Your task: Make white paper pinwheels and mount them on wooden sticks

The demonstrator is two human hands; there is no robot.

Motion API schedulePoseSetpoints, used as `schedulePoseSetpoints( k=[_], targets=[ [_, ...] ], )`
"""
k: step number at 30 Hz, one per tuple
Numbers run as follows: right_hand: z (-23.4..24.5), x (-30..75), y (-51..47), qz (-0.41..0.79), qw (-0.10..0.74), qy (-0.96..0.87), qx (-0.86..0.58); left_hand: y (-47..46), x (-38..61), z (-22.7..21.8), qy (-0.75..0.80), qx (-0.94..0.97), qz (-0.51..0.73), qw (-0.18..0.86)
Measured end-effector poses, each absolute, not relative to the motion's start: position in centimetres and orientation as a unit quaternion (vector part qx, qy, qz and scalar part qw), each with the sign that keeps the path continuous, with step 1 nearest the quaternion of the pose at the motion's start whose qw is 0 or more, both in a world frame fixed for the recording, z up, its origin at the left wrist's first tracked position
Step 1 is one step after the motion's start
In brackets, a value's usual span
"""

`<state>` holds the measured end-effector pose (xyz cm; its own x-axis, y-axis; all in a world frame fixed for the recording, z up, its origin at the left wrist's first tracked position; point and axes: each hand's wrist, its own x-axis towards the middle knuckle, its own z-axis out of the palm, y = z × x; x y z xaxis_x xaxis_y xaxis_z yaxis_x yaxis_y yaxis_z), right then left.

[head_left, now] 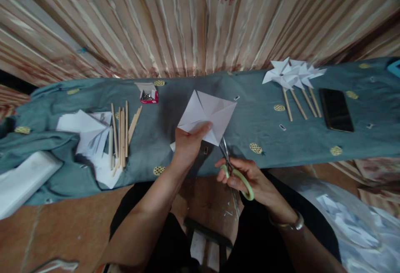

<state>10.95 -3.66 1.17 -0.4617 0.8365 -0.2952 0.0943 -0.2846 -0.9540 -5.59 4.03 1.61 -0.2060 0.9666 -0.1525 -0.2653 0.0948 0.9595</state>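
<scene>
My left hand (190,141) grips a creased square of white paper (215,108) at its near-left side, thumb on top. Slits run in along the paper's creases from some corners. In my right hand (246,175) is a pair of scissors (240,181) with pale green handles, fingers through the loops. The blades point up to the paper's near corner; whether they touch it I cannot tell.
On the teal cloth (200,77), a red box of metal pins (149,96), wooden sticks (121,135) and paper sheets (90,131) lie left. Several paper pinwheels (290,73) and a phone (336,109) lie right. A plastic bag (353,223) stands at lower right.
</scene>
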Motion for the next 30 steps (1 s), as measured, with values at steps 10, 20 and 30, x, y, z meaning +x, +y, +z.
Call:
schedulePoseSetpoints(
  k=[10,20,30],
  targets=[
    [0.9,10.4,-3.4,0.666,0.271,-0.522,-0.458,3.8,-5.3,1.2,0.523,0.340,0.577,0.527],
    [0.6,10.3,-3.3,0.661,0.279,-0.519,-0.465,3.7,-5.2,0.9,0.513,0.343,0.585,0.527],
    [0.1,10.4,-3.5,0.660,0.290,-0.514,-0.466,3.8,-5.4,1.0,0.528,0.341,0.569,0.529]
  ],
)
